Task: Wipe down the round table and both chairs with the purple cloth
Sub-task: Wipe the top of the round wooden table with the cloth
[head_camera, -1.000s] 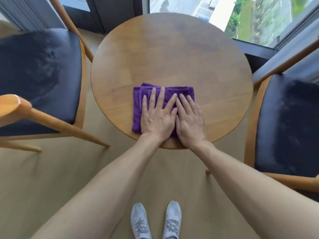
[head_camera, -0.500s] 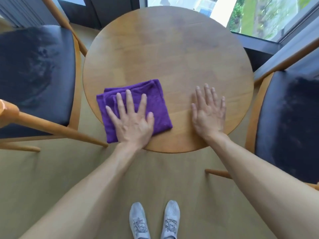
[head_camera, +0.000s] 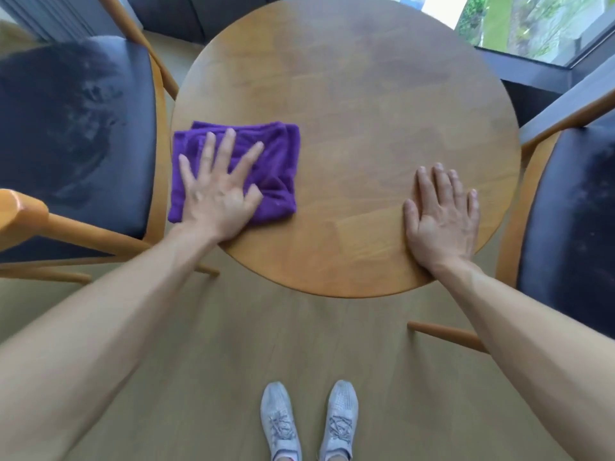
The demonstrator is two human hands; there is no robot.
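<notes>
Left hand [head_camera: 218, 191] flat, fingers spread, pressing the purple cloth [head_camera: 276, 168] at the tabletop's [head_camera: 349, 94] near-left edge; right hand [head_camera: 439, 216] flat, bracing near right, grip released. Table wipe underway — next, sweep across the far side, chairs after.

Scene is lit brightly by daylight from the glass window [head_camera: 532, 24] at top right; the view outside is partly blown out to white. A soft pale sheen is seen across the far half of the round wooden counter [head_camera: 349, 78]. Shadows are weak & diffuse. Dull grey reflections are carried by the black padded seat of the left wooden chair [head_camera: 73, 128]. Slight motion blur is noted on the left hand [head_camera: 218, 191]. Strong wide-angle bending is seen at the edges; forearms are stretched near the bottom corners.
</notes>
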